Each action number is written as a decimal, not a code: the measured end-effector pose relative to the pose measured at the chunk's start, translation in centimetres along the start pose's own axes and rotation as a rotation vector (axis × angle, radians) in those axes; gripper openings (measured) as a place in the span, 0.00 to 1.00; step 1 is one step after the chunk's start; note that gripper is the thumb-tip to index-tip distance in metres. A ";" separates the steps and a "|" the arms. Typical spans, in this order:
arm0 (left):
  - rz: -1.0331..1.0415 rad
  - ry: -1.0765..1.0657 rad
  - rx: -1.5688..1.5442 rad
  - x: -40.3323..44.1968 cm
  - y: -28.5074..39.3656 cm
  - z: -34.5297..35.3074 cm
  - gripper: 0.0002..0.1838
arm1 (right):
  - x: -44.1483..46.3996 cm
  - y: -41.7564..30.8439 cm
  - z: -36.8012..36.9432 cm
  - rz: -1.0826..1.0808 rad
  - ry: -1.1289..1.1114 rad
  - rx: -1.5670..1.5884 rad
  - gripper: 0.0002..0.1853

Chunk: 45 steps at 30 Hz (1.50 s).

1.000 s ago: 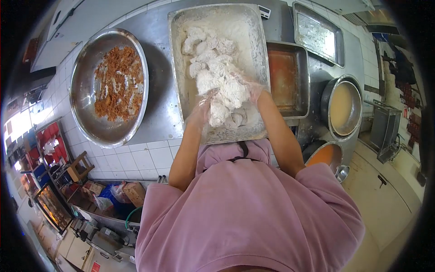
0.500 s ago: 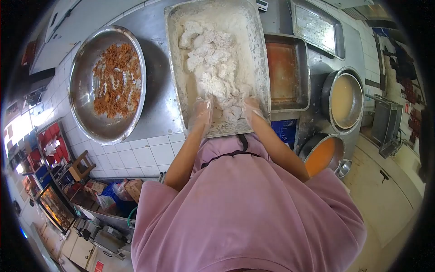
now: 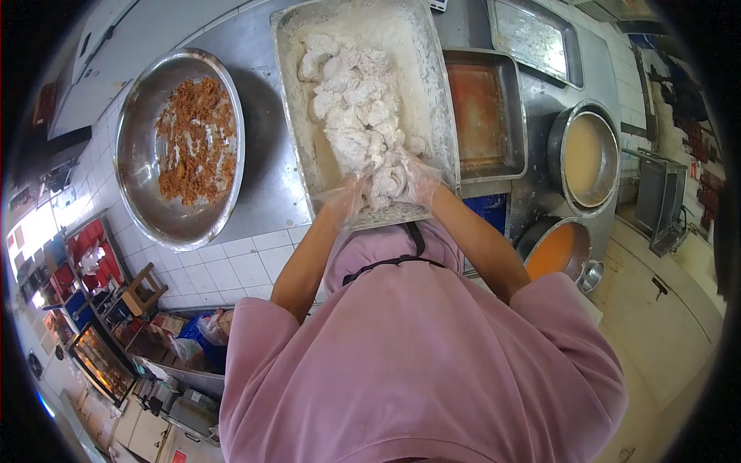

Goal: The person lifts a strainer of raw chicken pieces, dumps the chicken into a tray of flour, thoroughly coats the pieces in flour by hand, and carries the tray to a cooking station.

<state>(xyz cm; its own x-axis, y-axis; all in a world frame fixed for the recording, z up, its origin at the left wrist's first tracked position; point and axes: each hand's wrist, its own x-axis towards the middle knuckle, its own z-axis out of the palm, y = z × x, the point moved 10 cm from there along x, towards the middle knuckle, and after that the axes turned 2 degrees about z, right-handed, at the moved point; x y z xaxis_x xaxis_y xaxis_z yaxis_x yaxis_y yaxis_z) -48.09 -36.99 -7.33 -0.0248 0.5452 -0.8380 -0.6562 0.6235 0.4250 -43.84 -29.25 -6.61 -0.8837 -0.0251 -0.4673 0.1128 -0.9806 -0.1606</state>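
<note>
A deep metal tray of white flour stands in front of me, with a long heap of flour-coated chicken pieces down its middle. Both hands wear clear plastic gloves and are at the tray's near end. My left hand closes in on the left side of a floured piece. From the right, my right hand has its fingers curled over the same piece. White flour on the gloves partly hides the fingertips.
Left of the tray sits a large steel bowl with reddish-brown crumbly mix. To the right are a red-stained pan, a shiny tray, a pot of pale liquid and a bowl of orange liquid.
My hands have come closer together, from the tray's two sides onto the floured pieces between them. The near end of the heap is gathered up between the gloves.
</note>
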 end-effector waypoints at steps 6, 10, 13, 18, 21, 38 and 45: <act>0.416 -0.009 0.310 -0.8 1.4 -2.6 0.23 | -2.7 -2.1 -0.3 -0.100 0.088 -0.564 0.19; 0.164 0.280 -0.154 -1.6 0.9 -2.5 0.21 | -5.4 -4.0 -2.6 0.022 0.667 -0.933 0.17; 0.141 0.524 -0.306 -2.8 1.1 -2.9 0.18 | -8.9 -7.4 5.7 0.196 1.138 -1.401 0.17; 0.124 0.689 -0.124 1.6 -2.7 -7.3 0.28 | -7.7 -4.3 -3.6 0.044 1.054 -0.980 0.31; 0.179 0.583 0.250 3.5 -1.7 -7.1 0.25 | -7.6 -5.1 -7.2 0.057 1.364 -1.060 0.33; 0.377 0.239 -0.083 2.8 0.2 -3.3 0.18 | -0.6 -0.3 -6.9 -0.060 0.412 -0.049 0.19; 0.726 1.151 1.540 0.0 1.6 -4.1 0.21 | -5.1 -9.7 1.4 0.243 0.841 -1.552 0.23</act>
<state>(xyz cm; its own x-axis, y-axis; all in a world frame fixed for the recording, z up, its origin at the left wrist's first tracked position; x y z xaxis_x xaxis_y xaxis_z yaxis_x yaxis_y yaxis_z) -52.24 -38.33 -8.07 -0.6988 0.7129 0.0583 0.7152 0.6953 0.0704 -41.04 -19.85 -1.41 -0.3915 0.4570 -0.7987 0.9157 0.1078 -0.3872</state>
